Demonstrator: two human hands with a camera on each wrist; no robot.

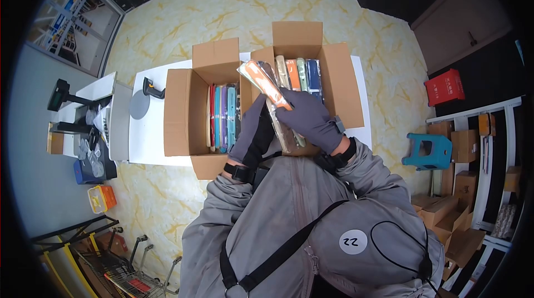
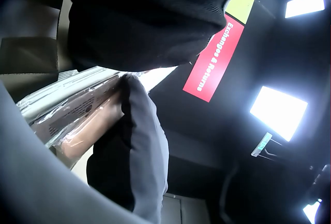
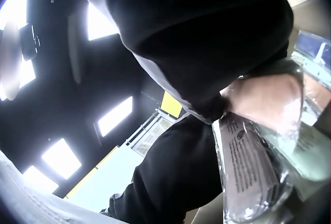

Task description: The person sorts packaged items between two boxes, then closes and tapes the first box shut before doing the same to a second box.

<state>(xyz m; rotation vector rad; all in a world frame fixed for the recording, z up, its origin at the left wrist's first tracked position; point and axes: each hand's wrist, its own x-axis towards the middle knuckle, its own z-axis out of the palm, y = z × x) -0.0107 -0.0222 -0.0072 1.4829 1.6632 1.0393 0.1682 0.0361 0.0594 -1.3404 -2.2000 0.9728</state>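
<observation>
Grey-gloved hands meet over the right-hand carton (image 1: 344,84). The right hand (image 1: 314,117) pinches the lower end of an orange packet in clear plastic (image 1: 261,78), which slants up and left with a pale packet behind it. Close against it, the left hand (image 1: 253,130) grips packets from the left side, its fingertips partly hidden. A brown-grey packet (image 1: 286,137) stands below the hands. In the right wrist view the orange packet (image 3: 271,97) lies over a grey-brown one with printed text (image 3: 245,162). The left wrist view shows wrapped packets (image 2: 93,111) beside the glove.
Left of the hands, an open carton (image 1: 177,112) holds a row of coloured packets (image 1: 223,114). More packets (image 1: 313,75) stand in the right-hand carton. Both cartons are on a white table (image 1: 150,139) with a handheld scanner (image 1: 153,88). A teal stool (image 1: 427,151) is at right.
</observation>
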